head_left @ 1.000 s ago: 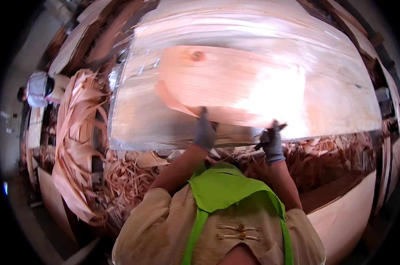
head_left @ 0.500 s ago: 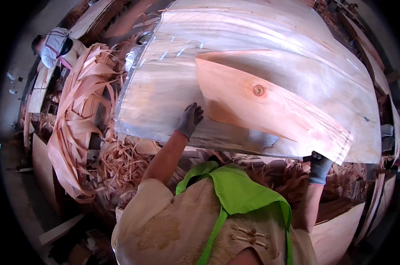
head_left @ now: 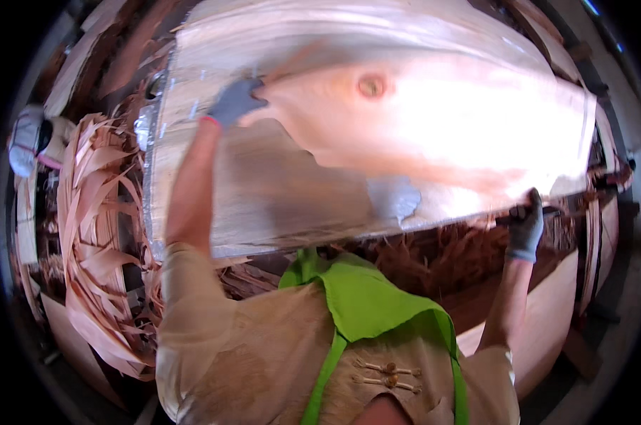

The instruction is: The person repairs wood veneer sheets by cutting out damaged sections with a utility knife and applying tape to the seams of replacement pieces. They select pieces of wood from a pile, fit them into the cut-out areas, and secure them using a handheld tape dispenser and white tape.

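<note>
Treat the veneer sheet (head_left: 419,117), spread over the desk (head_left: 264,177), as likely light, flexible and prone to splitting, supporting opposite ends: the left grip (head_left: 237,102) pinches the left end; the right grip (head_left: 526,225) is closed on the near right edge.

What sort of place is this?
Likely a wood-veneer workshop: there's a thin wood sheet with a knot, a heap of curled wood strips at left, and a pale panel at lower right.

White glare on veneer (head_left: 412,124); blurred left hand (head_left: 235,103)
</note>
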Motion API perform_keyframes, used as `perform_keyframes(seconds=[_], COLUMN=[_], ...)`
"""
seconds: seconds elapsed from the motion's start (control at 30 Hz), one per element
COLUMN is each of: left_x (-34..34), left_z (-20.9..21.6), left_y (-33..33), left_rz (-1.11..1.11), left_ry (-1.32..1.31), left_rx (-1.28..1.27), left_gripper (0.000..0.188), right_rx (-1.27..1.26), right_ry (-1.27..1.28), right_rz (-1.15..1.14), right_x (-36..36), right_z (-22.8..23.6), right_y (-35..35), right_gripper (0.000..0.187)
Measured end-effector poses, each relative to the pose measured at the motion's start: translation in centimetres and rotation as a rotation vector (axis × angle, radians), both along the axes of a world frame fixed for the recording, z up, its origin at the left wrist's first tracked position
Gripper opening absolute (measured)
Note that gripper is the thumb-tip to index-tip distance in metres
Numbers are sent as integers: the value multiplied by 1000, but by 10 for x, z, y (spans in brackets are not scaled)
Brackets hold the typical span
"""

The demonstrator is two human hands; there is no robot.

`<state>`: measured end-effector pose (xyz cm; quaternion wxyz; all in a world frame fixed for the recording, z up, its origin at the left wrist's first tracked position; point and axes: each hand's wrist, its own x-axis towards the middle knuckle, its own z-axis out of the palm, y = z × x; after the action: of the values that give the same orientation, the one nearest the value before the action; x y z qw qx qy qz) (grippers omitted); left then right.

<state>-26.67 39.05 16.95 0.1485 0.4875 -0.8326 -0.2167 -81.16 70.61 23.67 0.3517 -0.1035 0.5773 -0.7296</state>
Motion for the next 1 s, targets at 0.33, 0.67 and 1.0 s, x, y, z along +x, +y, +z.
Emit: perform_keyframes(seconds=[0.33, 0.67, 1.0], left_x=[12, -10, -162], left_z=[158, -32, -102], left_y=[24, 58, 355], left_rz=[-28, 583, 845], left_ry=[-334, -762, 1381], left_rx=[-346, -600, 1371], left_gripper=[37, 66, 46], right_rx=[119, 174, 204], right_ry=[-107, -309, -48], right_rz=[27, 363, 612], right_x=[-2, 17, 17], right_z=[-123, -170, -126], right_y=[-24, -36, -58], right_gripper=[15, 15, 24])
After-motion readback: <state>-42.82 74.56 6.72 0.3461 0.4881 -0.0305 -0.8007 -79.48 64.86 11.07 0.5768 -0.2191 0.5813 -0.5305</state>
